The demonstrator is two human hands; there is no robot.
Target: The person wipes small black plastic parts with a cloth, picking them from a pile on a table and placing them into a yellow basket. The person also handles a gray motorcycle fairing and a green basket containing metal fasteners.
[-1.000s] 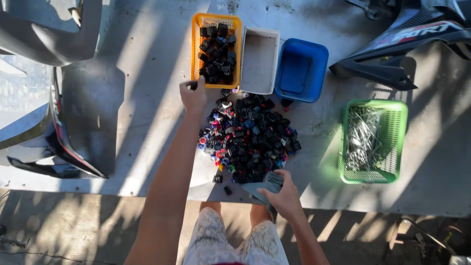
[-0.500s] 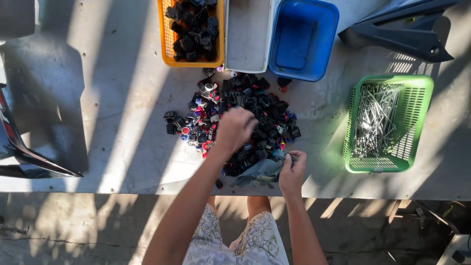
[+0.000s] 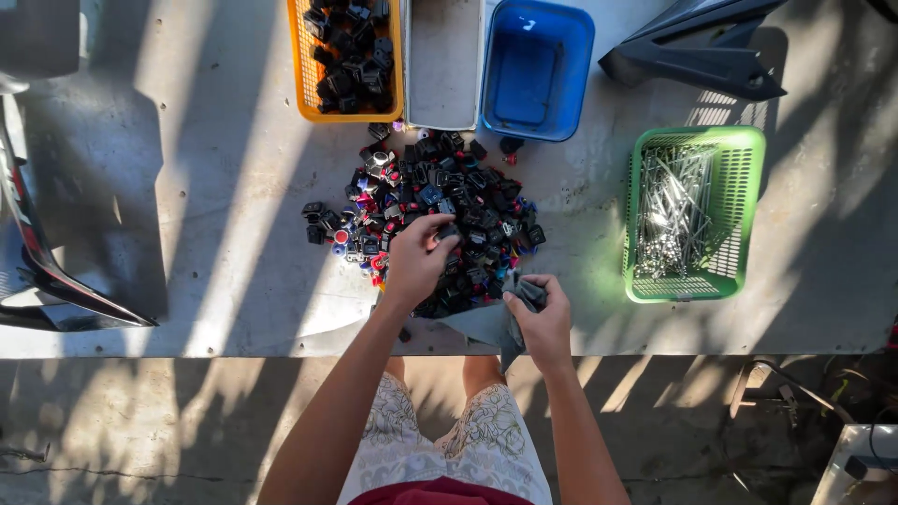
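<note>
A heap of small plastic parts (image 3: 440,201), mostly black with some red and blue, lies on the grey table (image 3: 215,234). My left hand (image 3: 416,257) is over the near side of the heap, its fingers pinching one small black part (image 3: 447,234). My right hand (image 3: 538,313) is at the table's front edge, closed on a grey cloth (image 3: 491,327) that hangs partly over the edge. An orange basket (image 3: 351,56) at the back holds several black parts.
A white tray (image 3: 444,65) and a blue tub (image 3: 535,65) stand beside the orange basket. A green basket (image 3: 692,215) with several metal screws sits at the right. Dark plastic panels lie at the far left (image 3: 37,271) and back right (image 3: 697,51).
My left hand came back from the orange basket to the heap and has picked up a small black part. The right hand has stayed at the front edge with the cloth.
</note>
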